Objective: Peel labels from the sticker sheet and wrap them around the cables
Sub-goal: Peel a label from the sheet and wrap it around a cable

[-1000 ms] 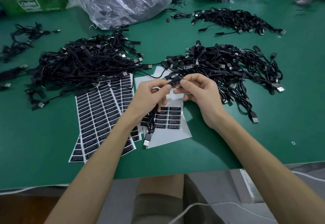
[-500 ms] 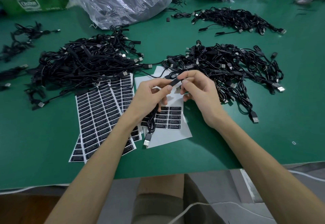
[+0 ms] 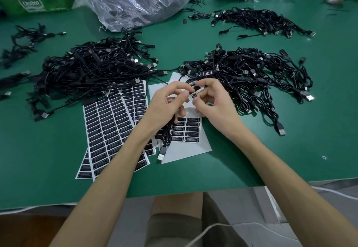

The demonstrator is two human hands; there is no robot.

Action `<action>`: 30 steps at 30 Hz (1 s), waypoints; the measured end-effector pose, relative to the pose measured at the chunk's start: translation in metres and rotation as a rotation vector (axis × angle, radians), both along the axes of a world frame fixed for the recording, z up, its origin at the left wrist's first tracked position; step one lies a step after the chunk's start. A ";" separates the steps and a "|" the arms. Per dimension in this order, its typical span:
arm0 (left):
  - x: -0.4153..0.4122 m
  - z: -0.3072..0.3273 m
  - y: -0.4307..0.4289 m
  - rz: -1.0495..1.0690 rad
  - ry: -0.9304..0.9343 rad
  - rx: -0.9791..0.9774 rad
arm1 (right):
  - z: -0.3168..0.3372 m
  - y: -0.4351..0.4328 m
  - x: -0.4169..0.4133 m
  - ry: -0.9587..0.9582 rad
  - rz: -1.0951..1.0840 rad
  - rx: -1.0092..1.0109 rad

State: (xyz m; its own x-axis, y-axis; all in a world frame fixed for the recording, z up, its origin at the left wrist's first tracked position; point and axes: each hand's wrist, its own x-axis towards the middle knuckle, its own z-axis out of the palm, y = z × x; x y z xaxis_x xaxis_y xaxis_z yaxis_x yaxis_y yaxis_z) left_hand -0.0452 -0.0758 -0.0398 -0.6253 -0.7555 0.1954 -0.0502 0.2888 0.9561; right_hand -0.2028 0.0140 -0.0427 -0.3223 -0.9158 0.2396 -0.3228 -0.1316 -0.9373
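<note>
Above the mostly peeled white sticker sheet [image 3: 187, 151], a thin black cable [image 3: 166, 131] is pinched in the left hand [image 3: 167, 103] and a small black label [image 3: 194, 95] in the right hand [image 3: 214, 101], wrapping seemingly unfinished, full black-label sheets [image 3: 108, 128] beside it unused.

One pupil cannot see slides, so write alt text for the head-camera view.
The left hand and right hand hold a black cable and a small black label against it, above a nearly used sticker sheet. Fuller sheets lie beside it; cable heaps crowd the green table.
</note>
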 end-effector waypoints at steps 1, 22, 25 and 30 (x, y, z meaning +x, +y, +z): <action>0.000 0.000 0.000 0.005 -0.004 0.007 | 0.000 0.000 0.000 0.014 0.005 -0.003; 0.000 -0.005 -0.004 0.011 -0.006 0.043 | -0.001 0.000 0.001 -0.028 -0.028 0.042; 0.000 -0.005 -0.005 0.016 0.008 0.054 | -0.001 -0.001 -0.002 -0.084 -0.028 0.050; 0.000 -0.006 -0.005 0.027 0.010 0.062 | 0.000 -0.001 -0.003 -0.119 -0.045 0.022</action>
